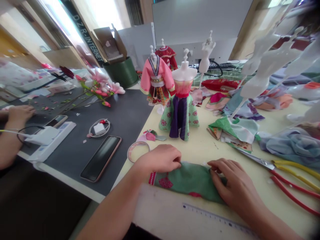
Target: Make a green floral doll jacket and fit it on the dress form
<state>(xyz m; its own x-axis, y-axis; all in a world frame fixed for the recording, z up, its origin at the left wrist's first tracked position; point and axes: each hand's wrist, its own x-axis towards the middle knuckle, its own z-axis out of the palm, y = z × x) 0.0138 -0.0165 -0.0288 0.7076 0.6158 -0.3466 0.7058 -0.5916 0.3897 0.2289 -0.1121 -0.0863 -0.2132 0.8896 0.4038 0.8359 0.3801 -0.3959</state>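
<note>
A folded piece of green fabric (188, 181) with crimson patches and a red, white-dotted trim at its left end lies flat in front of me. My left hand (163, 158) has its fingers closed on the upper edge of this fabric. At the fabric's right end is my right hand (232, 180), thumb and fingers bent together around the cloth; part of the cloth is hidden under it. Just below the fabric, a clear ruler (215, 218) lies along the table's front. A roll of tape (136, 151) sits beside my left wrist.
Scissors (268, 164) with yellow and red handles lie at right, near fabric scraps (232, 128). Small dressed mannequins (184, 75) stand behind the fabric, bare white ones (260, 71) at right. A phone (101, 159), a power strip (56, 140) and another person's hand (21, 113) are left.
</note>
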